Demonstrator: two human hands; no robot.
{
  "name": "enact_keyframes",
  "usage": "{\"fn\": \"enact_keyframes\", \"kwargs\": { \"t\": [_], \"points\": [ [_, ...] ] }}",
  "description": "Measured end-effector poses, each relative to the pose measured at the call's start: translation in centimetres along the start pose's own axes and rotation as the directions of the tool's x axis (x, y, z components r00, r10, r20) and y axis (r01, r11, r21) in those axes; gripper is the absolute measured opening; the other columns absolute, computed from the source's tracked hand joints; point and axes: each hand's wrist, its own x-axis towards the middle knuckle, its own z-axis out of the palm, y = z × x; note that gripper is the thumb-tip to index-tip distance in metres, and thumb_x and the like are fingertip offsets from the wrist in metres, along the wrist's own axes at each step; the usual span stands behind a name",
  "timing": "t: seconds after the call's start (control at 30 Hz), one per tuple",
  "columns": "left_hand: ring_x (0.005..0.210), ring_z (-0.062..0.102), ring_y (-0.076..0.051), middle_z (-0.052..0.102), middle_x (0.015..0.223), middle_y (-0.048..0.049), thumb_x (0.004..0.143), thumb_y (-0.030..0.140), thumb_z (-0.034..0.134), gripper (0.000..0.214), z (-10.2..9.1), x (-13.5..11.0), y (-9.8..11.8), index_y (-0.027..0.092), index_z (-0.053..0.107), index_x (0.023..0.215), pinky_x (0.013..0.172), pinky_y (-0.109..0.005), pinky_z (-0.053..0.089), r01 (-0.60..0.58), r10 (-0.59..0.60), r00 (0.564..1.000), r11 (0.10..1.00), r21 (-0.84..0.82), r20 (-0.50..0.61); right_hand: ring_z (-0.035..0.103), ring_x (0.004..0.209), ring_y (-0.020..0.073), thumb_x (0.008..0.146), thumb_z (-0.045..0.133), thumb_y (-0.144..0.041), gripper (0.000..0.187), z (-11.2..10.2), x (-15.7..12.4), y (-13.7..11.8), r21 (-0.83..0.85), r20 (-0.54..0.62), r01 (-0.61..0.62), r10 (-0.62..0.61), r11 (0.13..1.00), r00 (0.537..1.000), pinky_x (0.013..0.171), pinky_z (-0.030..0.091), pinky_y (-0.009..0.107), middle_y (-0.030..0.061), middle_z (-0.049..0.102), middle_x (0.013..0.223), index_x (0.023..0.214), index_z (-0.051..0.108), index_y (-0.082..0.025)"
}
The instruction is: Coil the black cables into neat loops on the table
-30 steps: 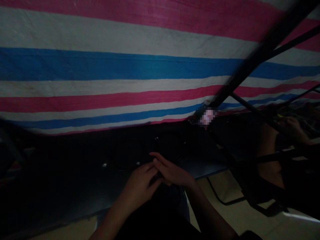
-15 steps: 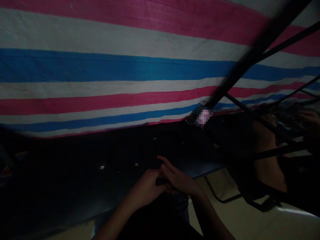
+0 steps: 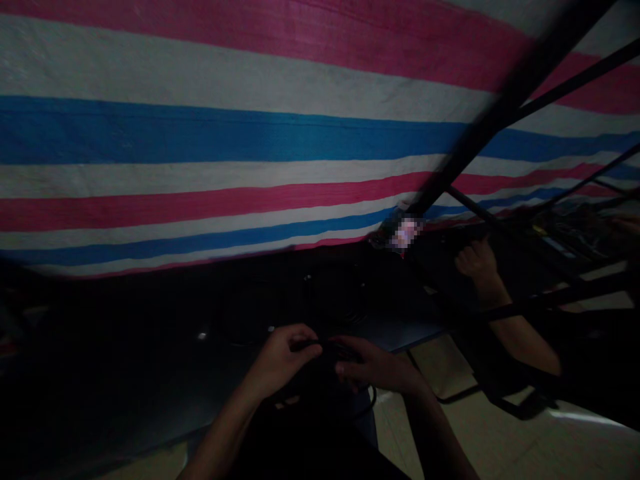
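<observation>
The scene is very dark. My left hand (image 3: 280, 357) and my right hand (image 3: 377, 367) meet at the near edge of a dark table (image 3: 150, 373), both with fingers curled. Between them runs a thin black cable (image 3: 320, 347), and a loop of it hangs below my right hand. Both hands grip that cable. Other dark coils lie on the table just beyond my hands, too dim to make out.
A striped red, white and blue tarp (image 3: 225, 133) hangs behind the table. Black metal frame bars (image 3: 500, 100) cross at the right. Another person's hand (image 3: 477, 260) and forearm reach in at the right. Pale floor (image 3: 500, 440) shows below.
My hands have drawn apart and curled round the cable, which now hangs in a loop. The other person's hand has moved left toward the table's far corner.
</observation>
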Motion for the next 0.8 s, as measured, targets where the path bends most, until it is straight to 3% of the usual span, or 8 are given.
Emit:
{"fn": "enact_keyframes", "kwargs": {
  "t": [0.17, 0.27, 0.3, 0.4, 0.5, 0.57, 0.67, 0.8],
  "points": [
    [0.046, 0.049, -0.008, 0.069, 0.067, 0.0009, 0.064, 0.043, 0.089, 0.037, -2.4, 1.0, -0.7, 0.017, 0.071, 0.084, 0.045, -0.020, 0.031, 0.026, -0.071, 0.973, 0.979, -0.200, -0.222, 0.057, 0.059, 0.0130, 0.088, 0.069, -0.059, 0.047, -1.5, -1.0, 1.8, 0.004, -0.065, 0.032, -0.032, 0.999, 0.997, 0.058, 0.044, 0.026, -0.0011, 0.060, 0.068, 0.106, 0.070, -0.015],
    [0.040, 0.034, -0.002, 0.066, 0.065, 0.0014, 0.060, 0.053, 0.091, 0.051, -2.5, 2.2, -2.0, 0.016, 0.068, 0.085, 0.042, -0.018, 0.022, 0.000, -0.115, 0.939, 0.943, -0.333, -0.324, 0.063, 0.068, 0.0170, 0.094, 0.061, -0.060, 0.046, -2.0, -0.5, 2.7, 0.060, -0.247, 0.139, -0.120, 0.988, 0.961, 0.067, 0.047, 0.029, 0.0036, 0.068, 0.072, 0.102, 0.069, -0.015],
    [0.041, 0.032, -0.001, 0.067, 0.068, 0.0005, 0.060, 0.056, 0.090, 0.053, -2.4, 2.7, -2.5, 0.016, 0.066, 0.084, 0.041, -0.018, 0.021, -0.015, -0.126, 0.927, 0.929, -0.370, -0.353, 0.064, 0.071, 0.0177, 0.093, 0.061, -0.060, 0.046, -2.1, 0.0, 3.0, 0.069, -0.352, 0.176, -0.141, 0.982, 0.925, 0.069, 0.047, 0.030, 0.0046, 0.069, 0.074, 0.100, 0.068, -0.015],
    [0.042, 0.030, 0.000, 0.070, 0.078, -0.0027, 0.066, 0.055, 0.089, 0.050, -1.7, 5.0, -4.0, 0.016, 0.062, 0.081, 0.041, -0.018, 0.024, -0.046, -0.151, 0.900, 0.899, -0.435, -0.409, 0.061, 0.068, 0.0172, 0.088, 0.067, -0.060, 0.045, -2.6, 1.9, 3.6, 0.097, -0.631, 0.282, -0.161, 0.954, 0.759, 0.066, 0.047, 0.029, 0.0016, 0.065, 0.071, 0.102, 0.064, -0.016],
    [0.047, 0.043, -0.004, 0.069, 0.084, -0.0015, 0.086, 0.045, 0.078, 0.033, -0.8, 8.0, -5.1, 0.015, 0.063, 0.089, 0.044, -0.019, 0.037, -0.040, -0.157, 0.891, 0.908, -0.418, -0.426, 0.056, 0.060, 0.0142, 0.083, 0.073, -0.052, 0.059, -3.7, 4.2, 3.6, 0.156, -0.737, 0.407, -0.168, 0.900, 0.654, 0.059, 0.047, 0.028, -0.0042, 0.059, 0.072, 0.128, 0.054, -0.020],
    [0.061, 0.060, -0.010, 0.069, 0.092, -0.0020, 0.097, 0.038, 0.067, 0.024, -0.4, 10.4, -5.5, 0.015, 0.066, 0.103, 0.054, -0.024, 0.051, -0.027, -0.140, 0.891, 0.933, -0.358, -0.431, 0.053, 0.060, 0.0126, 0.083, 0.069, -0.049, 0.070, -5.1, 5.8, 3.2, 0.138, -0.793, 0.471, -0.187, 0.871, 0.579, 0.054, 0.045, 0.026, -0.0036, 0.059, 0.080, 0.142, 0.044, -0.023],
    [0.087, 0.070, -0.019, 0.070, 0.111, -0.0067, 0.099, 0.037, 0.064, 0.030, -0.2, 14.0, -5.4, 0.016, 0.064, 0.121, 0.074, -0.037, 0.061, -0.020, -0.067, 0.903, 0.980, -0.197, -0.423, 0.054, 0.063, 0.0128, 0.085, 0.059, -0.047, 0.070, -8.0, 8.4, 2.7, -0.038, -0.857, 0.393, -0.232, 0.919, 0.459, 0.054, 0.046, 0.026, 0.0018, 0.062, 0.092, 0.147, 0.044, -0.020],
    [0.104, 0.069, -0.024, 0.067, 0.126, -0.0096, 0.097, 0.036, 0.067, 0.034, -0.3, 17.3, -5.2, 0.018, 0.064, 0.126, 0.088, -0.046, 0.060, -0.049, 0.089, 0.912, 0.993, 0.109, -0.399, 0.061, 0.072, 0.0186, 0.076, 0.062, -0.037, 0.062, -11.7, 11.3, 3.6, -0.153, -0.888, 0.262, -0.249, 0.953, 0.386, 0.069, 0.055, 0.037, 0.0086, 0.067, 0.097, 0.134, 0.062, -0.013]
  ]
}}
